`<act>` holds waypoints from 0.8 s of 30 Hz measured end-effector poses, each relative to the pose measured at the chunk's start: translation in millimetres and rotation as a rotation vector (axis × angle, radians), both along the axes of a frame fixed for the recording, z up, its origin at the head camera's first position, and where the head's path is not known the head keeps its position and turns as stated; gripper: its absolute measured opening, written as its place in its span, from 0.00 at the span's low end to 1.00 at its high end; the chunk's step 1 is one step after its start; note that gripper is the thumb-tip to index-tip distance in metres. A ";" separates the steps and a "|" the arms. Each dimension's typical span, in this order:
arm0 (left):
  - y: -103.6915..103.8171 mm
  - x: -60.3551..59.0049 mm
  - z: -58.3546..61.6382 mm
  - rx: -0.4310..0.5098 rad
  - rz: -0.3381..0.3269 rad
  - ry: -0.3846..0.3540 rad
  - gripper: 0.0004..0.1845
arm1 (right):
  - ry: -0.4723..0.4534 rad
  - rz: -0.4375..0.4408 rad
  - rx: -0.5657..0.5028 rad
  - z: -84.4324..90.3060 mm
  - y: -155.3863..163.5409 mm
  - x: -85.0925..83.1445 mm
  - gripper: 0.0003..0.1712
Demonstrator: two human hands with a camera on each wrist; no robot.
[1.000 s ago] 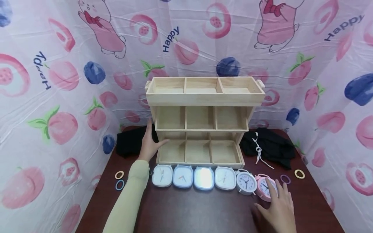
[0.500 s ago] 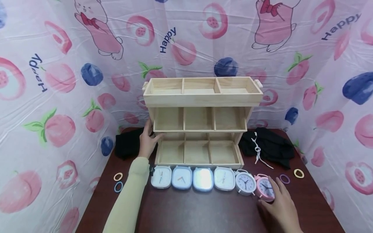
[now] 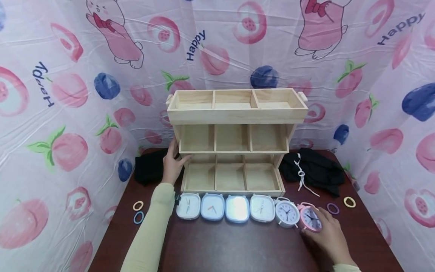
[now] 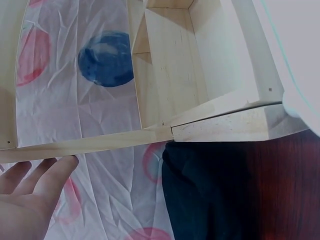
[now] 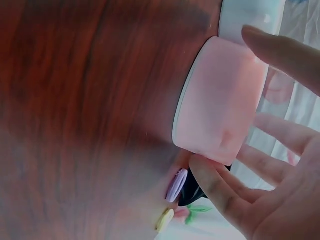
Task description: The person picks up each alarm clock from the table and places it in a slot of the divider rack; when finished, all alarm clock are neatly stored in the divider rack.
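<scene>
My left hand (image 3: 172, 166) rests against the left side of a tiered wooden organizer (image 3: 237, 116). In the left wrist view its fingers (image 4: 57, 172) touch the edge of a side board (image 4: 90, 145); the thumb is hidden there. At the right end of a row, my right hand (image 3: 327, 234) spans a pink alarm clock (image 3: 310, 219), its thumb and fingers on either side. The right wrist view shows the clock's plain pink body (image 5: 220, 100) between thumb and fingers. A white round alarm clock (image 3: 287, 213) stands just left of the pink one.
Several squarish clocks, among them a pale blue one (image 3: 212, 207), continue the row before the organizer. Black cloth (image 3: 149, 166) lies left, and black cloth with a white cord (image 3: 312, 172) right. Rings lie at both sides, including a blue one (image 3: 138, 217) and a purple one (image 3: 333, 208).
My left hand has moved up against the organizer's side, its fingers closer together. My right hand has come in closer around the pink alarm clock.
</scene>
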State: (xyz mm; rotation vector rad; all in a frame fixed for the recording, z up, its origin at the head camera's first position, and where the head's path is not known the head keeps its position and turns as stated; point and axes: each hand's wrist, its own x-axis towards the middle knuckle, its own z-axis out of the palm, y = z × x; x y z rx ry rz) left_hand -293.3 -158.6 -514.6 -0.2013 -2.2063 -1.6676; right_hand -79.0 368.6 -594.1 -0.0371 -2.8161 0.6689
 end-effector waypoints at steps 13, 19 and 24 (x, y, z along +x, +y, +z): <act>0.4 0.1 0.2 -0.011 0.014 0.002 0.53 | 0.050 -0.058 -0.023 -0.7 3.7 -9.1 0.47; 1.5 0.0 0.4 -0.008 0.024 0.008 0.54 | 0.069 -0.193 -0.054 19.8 -5.4 -21.0 0.43; 2.4 0.6 -0.4 -0.008 0.028 0.006 0.53 | 0.171 -0.184 -0.172 41.0 -26.9 -41.9 0.42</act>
